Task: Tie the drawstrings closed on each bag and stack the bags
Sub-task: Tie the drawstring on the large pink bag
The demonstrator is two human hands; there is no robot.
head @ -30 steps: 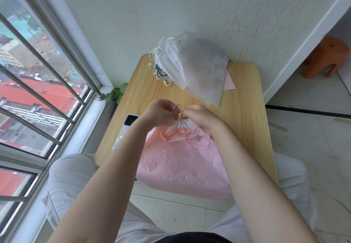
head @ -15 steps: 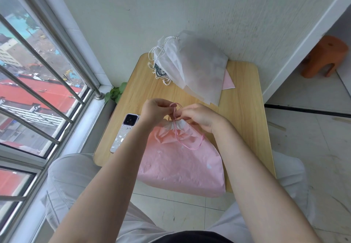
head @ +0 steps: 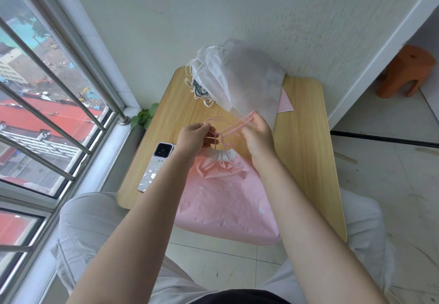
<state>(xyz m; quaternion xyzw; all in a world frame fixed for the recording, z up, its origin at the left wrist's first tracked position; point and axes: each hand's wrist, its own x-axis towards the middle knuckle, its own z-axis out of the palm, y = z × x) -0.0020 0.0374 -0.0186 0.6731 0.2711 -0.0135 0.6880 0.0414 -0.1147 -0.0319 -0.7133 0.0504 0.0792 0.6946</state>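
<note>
Now left hand [head: 193, 138], right hand [head: 257, 135] pinching pink drawstrings [head: 234, 127] above cinched pink bag [head: 225, 199].

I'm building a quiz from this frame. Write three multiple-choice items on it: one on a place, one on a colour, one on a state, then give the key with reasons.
1. Where does the phone lie on the table?
A. to the left of the pink bag
B. on the stack of white bags
C. by the table's right edge

2. What colour is the drawstring being tied?
A. white
B. pink
C. green

3. How is the mouth of the pink bag?
A. wide open
B. folded flat
C. gathered shut

Key:
1 A, it lies by the left forearm, beside the bag.
2 B, the cord held by the left hand and the right hand is pink.
3 C, the top is bunched under the cord; the stack of white bags lies behind.
</note>
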